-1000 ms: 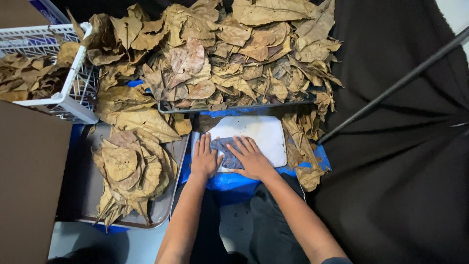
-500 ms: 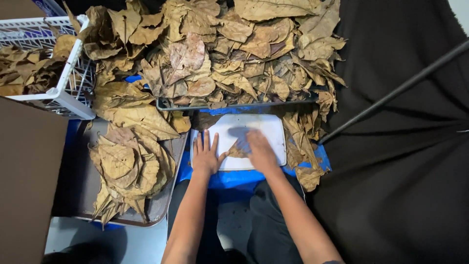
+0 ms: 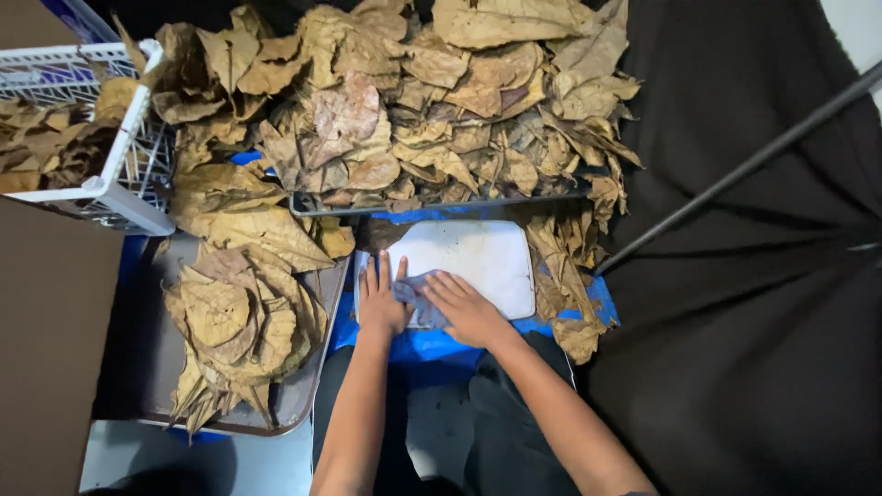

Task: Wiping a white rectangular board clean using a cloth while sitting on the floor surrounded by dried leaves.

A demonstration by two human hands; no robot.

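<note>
Head view, item by item.

Left hand [image 3: 381,301]: laid flat, palm down, fingers spread and released, on the left edge of the white board [image 3: 478,262]. Nothing is grasped by it.

Right hand [image 3: 469,308]: laid palm down, fingers extended, pressed on a small grey cloth [image 3: 413,292]. The cloth is held down rather than clenched; part of it is covered by the fingers.

Grey cloth: found between the two hands, on the lower left part of the white board, touching the right hand and just beside the left thumb.

White board: a rounded rectangular slab, set on a blue sheet [image 3: 432,344] directly in front of the person; its upper right area is bare.

Dark tray [image 3: 299,404]: placed left of the board, loaded with a stack of dry brown leaves [image 3: 234,317].

Leaf heap [image 3: 432,101]: a large pile of dry brown leaves is spread beyond the board, held in a second dark-rimmed tray [image 3: 441,204]. More leaves [image 3: 560,266] are seen at the board's right edge.

White wire basket [image 3: 119,156]: positioned upper left, filled with leaves.

Black cloth [image 3: 763,321]: draped on the right, crossed by a dark rod [image 3: 744,165].
</note>
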